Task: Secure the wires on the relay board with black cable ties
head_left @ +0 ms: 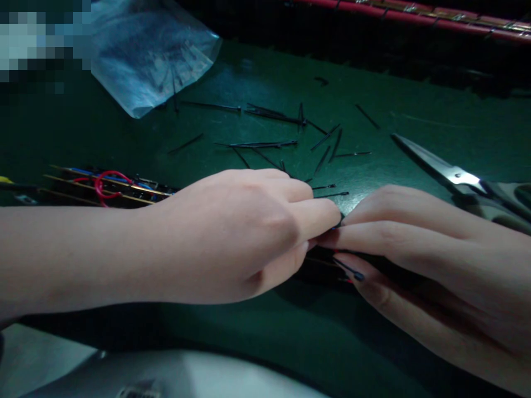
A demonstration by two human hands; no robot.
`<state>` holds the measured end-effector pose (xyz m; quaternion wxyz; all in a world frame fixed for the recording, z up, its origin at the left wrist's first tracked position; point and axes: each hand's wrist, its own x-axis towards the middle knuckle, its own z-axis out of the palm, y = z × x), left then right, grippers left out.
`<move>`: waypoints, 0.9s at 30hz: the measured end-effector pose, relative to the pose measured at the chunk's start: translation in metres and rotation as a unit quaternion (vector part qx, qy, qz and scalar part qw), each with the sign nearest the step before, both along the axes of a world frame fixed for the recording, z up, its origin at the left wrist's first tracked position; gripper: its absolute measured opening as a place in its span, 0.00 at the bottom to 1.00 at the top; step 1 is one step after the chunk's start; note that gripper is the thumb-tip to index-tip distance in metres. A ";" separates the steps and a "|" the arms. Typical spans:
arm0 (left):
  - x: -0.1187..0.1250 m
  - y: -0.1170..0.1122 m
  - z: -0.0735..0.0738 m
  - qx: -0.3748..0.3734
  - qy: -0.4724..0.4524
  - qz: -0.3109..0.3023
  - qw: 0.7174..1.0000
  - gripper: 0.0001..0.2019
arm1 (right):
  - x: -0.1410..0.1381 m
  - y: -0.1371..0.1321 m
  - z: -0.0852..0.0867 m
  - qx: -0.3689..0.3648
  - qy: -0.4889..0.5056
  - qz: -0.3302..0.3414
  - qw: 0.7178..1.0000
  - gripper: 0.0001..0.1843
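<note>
Cable tie [350, 270], one, touches right hand [409, 243] beside left hand [259, 232]; scissors [460, 176], one; grip closure I cannot tell.

Head camera, one unit: is looking forward and down from the person's head onto the green worktop [112, 138]. Range: is viewing the left hand [253, 232] and the right hand [452, 260] from close by, near mid-height. Coverage: is taking in the scene from a pale curved surface [219, 373] at bottom to a red strip [415, 15] at top right.
</note>
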<state>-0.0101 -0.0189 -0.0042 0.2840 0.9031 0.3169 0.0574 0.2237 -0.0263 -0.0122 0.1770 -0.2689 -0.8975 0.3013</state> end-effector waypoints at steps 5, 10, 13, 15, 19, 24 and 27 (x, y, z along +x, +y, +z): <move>-0.001 0.000 -0.001 0.003 -0.005 0.001 1.000 0.09 | 0.001 0.000 0.000 0.000 0.000 0.005 1.000 0.08; -0.001 0.000 -0.001 0.003 -0.002 0.001 1.000 0.09 | 0.000 0.000 0.000 0.006 -0.007 0.001 1.000 0.08; -0.001 0.000 -0.001 0.002 0.002 0.001 1.000 0.09 | 0.001 -0.001 -0.002 0.006 -0.008 -0.013 1.000 0.07; -0.001 0.000 0.000 0.003 0.000 0.000 1.000 0.09 | 0.002 -0.004 -0.003 0.014 -0.002 -0.038 0.999 0.05; -0.001 0.000 0.000 0.006 -0.004 0.000 1.000 0.10 | 0.005 -0.010 -0.005 0.030 0.006 -0.072 0.997 0.06; -0.003 -0.001 -0.001 0.007 -0.008 -0.002 1.000 0.12 | 0.002 -0.009 -0.001 0.028 0.002 -0.067 0.997 0.04; -0.004 -0.001 -0.001 0.014 -0.016 0.004 1.000 0.12 | -0.002 -0.004 0.002 0.013 -0.009 -0.042 0.999 0.04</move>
